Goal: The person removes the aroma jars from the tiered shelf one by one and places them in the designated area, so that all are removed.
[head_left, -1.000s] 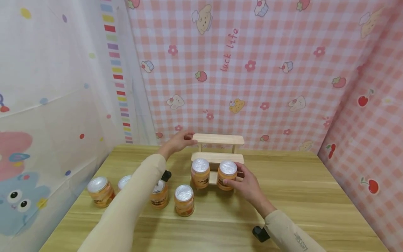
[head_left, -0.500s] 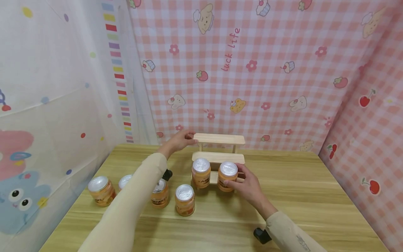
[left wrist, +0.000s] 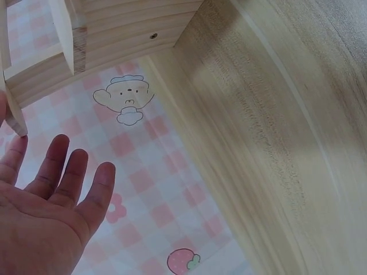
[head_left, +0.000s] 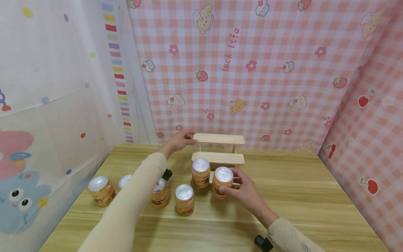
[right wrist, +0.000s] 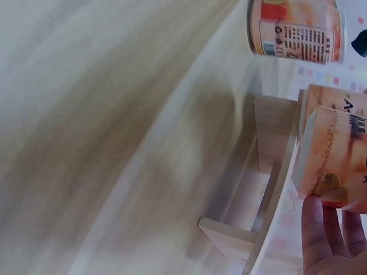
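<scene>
A small tiered wooden shelf [head_left: 218, 158] stands near the back of the table. My left hand [head_left: 179, 141] pinches the left end of its top board between thumb and index finger; in the left wrist view the other fingers of that hand [left wrist: 51, 212] stretch out free. My right hand [head_left: 248, 190] grips an orange can [head_left: 222, 183] with a silver lid, just in front of the lowest board. The held can [right wrist: 338, 163] also shows in the right wrist view, fingers against its side. Left of it, a second orange can [head_left: 200, 174] stands upright on the lowest board.
Several more orange cans stand on the table [head_left: 299, 196] to the left, including one can [head_left: 184, 201] before the shelf and one [head_left: 101, 191] at the far left. My left sleeve [head_left: 126, 206] partly hides others. A checked cloth [head_left: 267, 80] hangs behind.
My right hand has drawn its can slightly left and toward me, off its place over the lowest board's right part. My left hand has stayed at the top board.
</scene>
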The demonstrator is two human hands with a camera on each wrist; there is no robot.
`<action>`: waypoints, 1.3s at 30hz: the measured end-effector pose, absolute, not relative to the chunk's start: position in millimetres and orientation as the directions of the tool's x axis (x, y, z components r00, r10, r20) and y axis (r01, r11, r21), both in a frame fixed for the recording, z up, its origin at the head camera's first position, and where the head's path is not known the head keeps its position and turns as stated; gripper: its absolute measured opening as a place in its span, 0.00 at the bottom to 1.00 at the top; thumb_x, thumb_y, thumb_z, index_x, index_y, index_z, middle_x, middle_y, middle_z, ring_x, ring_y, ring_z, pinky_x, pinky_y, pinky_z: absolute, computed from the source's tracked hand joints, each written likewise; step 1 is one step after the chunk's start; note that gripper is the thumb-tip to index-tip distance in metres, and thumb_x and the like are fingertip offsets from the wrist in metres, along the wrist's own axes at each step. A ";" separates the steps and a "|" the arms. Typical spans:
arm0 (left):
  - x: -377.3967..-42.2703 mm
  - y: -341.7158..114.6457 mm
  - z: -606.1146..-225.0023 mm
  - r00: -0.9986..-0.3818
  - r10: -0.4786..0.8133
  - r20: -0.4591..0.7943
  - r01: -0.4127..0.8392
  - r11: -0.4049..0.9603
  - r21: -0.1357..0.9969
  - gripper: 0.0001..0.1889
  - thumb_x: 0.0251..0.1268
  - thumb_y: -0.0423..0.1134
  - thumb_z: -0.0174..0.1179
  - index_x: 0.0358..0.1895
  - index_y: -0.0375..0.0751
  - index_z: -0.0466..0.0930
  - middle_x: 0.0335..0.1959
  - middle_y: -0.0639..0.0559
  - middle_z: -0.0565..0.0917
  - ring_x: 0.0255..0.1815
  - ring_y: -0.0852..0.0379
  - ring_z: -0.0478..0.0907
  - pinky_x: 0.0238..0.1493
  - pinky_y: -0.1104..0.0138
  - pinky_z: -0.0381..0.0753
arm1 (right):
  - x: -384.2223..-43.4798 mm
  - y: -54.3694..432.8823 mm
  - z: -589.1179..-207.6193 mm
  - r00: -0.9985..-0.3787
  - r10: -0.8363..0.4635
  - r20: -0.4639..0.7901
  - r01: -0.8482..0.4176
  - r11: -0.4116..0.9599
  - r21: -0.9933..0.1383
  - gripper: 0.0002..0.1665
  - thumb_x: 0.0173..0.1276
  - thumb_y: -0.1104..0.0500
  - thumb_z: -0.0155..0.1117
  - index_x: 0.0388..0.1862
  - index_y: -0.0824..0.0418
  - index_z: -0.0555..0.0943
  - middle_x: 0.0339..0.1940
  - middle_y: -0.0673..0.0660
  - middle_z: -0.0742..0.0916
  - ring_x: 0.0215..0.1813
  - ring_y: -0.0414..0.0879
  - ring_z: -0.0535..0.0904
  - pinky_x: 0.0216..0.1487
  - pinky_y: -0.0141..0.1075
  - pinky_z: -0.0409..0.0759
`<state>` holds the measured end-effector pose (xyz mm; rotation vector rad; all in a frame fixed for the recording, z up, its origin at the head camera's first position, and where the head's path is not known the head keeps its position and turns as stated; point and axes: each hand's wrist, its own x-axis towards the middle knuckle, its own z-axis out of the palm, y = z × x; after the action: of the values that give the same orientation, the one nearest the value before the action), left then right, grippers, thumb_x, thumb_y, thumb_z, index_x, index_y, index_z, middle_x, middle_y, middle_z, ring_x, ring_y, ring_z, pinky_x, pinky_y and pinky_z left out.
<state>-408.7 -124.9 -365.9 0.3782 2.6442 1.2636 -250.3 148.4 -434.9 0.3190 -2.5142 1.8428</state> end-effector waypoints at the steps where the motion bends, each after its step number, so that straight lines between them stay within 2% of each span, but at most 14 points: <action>1: -408.4 -125.0 -365.5 -0.950 0.306 -0.058 0.147 0.605 0.783 0.29 0.73 0.48 0.59 0.72 0.41 0.66 0.64 0.36 0.73 0.65 0.40 0.70 0.64 0.49 0.70 | -249.0 148.1 -436.0 -0.980 -0.161 0.121 -0.163 0.281 -0.946 0.39 0.54 0.58 0.81 0.65 0.57 0.75 0.53 0.60 0.82 0.53 0.57 0.80 0.48 0.43 0.83; 11: -405.7 -125.1 -363.6 -0.948 0.316 -0.047 0.163 0.603 0.781 0.30 0.72 0.48 0.59 0.71 0.40 0.67 0.64 0.36 0.73 0.65 0.40 0.70 0.64 0.50 0.71 | -237.4 143.8 -447.1 -0.972 -0.194 0.132 -0.184 0.281 -0.942 0.40 0.52 0.60 0.82 0.64 0.59 0.76 0.52 0.57 0.83 0.52 0.52 0.81 0.49 0.42 0.81; 16: -408.4 -124.9 -365.6 -0.949 0.313 -0.045 0.162 0.601 0.783 0.29 0.73 0.47 0.59 0.71 0.40 0.66 0.65 0.35 0.73 0.65 0.40 0.70 0.64 0.50 0.71 | -231.5 140.1 -456.8 -0.960 -0.251 0.122 -0.188 0.258 -0.948 0.41 0.53 0.62 0.81 0.65 0.65 0.74 0.55 0.60 0.82 0.55 0.56 0.79 0.48 0.41 0.83; 20: -408.2 -124.5 -365.7 -0.947 0.317 -0.043 0.167 0.607 0.777 0.29 0.73 0.47 0.59 0.71 0.40 0.66 0.65 0.35 0.73 0.65 0.40 0.70 0.64 0.50 0.72 | -229.4 138.4 -466.5 -0.953 -0.281 0.112 -0.197 0.295 -0.935 0.42 0.52 0.61 0.81 0.65 0.67 0.73 0.56 0.61 0.82 0.56 0.59 0.79 0.48 0.40 0.83; 31: -405.3 -124.6 -363.1 -0.948 0.314 -0.048 0.165 0.616 0.770 0.29 0.73 0.47 0.58 0.72 0.40 0.66 0.65 0.36 0.73 0.66 0.40 0.69 0.65 0.51 0.71 | -226.8 135.9 -479.5 -0.943 -0.315 0.106 -0.218 0.348 -0.912 0.41 0.52 0.56 0.82 0.63 0.63 0.74 0.55 0.61 0.81 0.55 0.60 0.80 0.51 0.49 0.82; 39: -406.7 -124.5 -364.4 -0.950 0.310 -0.044 0.165 0.616 0.770 0.29 0.73 0.47 0.59 0.72 0.41 0.66 0.65 0.37 0.73 0.66 0.41 0.70 0.65 0.51 0.71 | -227.1 134.3 -483.4 -0.941 -0.318 0.114 -0.227 0.345 -0.911 0.42 0.51 0.57 0.82 0.63 0.62 0.73 0.56 0.61 0.80 0.57 0.62 0.78 0.52 0.49 0.81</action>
<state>-406.7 -124.5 -364.4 0.3961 2.6652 1.2439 -227.1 134.3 -483.4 0.5360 -2.6436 1.7672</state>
